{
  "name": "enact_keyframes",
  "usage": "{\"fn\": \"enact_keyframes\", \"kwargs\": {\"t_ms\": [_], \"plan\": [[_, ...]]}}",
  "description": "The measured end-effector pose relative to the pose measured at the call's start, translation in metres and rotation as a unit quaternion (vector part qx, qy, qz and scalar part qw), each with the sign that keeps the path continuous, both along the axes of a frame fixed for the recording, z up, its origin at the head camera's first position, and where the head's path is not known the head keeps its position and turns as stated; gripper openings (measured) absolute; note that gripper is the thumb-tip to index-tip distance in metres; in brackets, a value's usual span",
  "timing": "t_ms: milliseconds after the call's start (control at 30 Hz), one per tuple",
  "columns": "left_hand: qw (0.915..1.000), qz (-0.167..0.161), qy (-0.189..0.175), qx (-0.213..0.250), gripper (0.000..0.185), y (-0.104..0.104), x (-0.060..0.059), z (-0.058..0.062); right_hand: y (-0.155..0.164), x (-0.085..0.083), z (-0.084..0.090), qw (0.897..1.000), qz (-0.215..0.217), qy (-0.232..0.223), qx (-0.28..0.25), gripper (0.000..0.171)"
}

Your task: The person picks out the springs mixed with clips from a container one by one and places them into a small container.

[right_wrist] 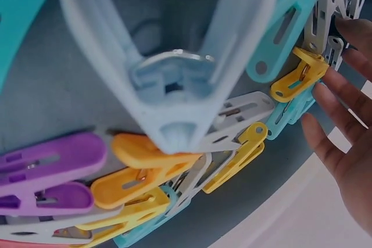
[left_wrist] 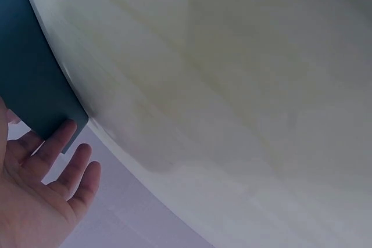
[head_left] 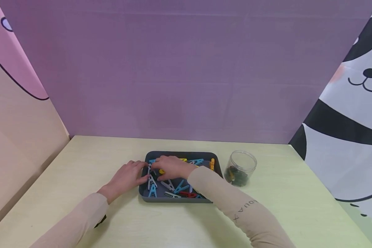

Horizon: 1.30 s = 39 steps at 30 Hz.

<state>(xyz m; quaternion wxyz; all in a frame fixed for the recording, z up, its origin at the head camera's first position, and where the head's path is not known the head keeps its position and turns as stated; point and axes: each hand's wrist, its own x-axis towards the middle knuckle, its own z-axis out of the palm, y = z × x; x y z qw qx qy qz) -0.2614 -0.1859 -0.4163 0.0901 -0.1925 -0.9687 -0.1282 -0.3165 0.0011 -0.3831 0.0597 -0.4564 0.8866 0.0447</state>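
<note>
Nearest are two beige-sleeved forearms, reaching in from the near edge of the pale yellow-green tabletop toward a dark grey rectangular plastic tray at its middle. The right forearm crosses the tray's near right corner and hides part of what lies there.

The left hand rests at the tray's left wall, fingers straight and spread against the rim — it grips nothing. The right hand lies inside the tray over its far left part, fingers extended onto the pile; whether they pinch a peg I cannot tell.

The tray holds a loose heap of plastic clothes pegs — turquoise, white, yellow, orange, purple, red — lying flat and overlapping. In the right wrist view a pale blue peg with a metal spring looms closest, orange and yellow ones beneath it.

Just right of the tray, apart from it, stands a clear round plastic jar, open-topped, with dark pieces in its bottom.

Behind the table rises a purple backdrop, a pink and tan panel at left, a panda-print panel at right.
</note>
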Motion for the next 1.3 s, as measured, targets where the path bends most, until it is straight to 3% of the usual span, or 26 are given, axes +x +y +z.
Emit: {"fn": "enact_keyframes", "kwargs": {"t_ms": [1033,1300], "plan": [[1.0,-0.003,0.004,-0.004,0.044,-0.0002,-0.0022,-0.0023,-0.0055,0.0001,-0.0021,1.0,-0.005,0.009,0.025,0.042],[1.0,0.002,-0.004,-0.004,0.046,-0.0003,-0.0005,-0.0012,-0.0022,0.0018,0.005,0.998,0.002,0.051,0.029,0.043]]}}
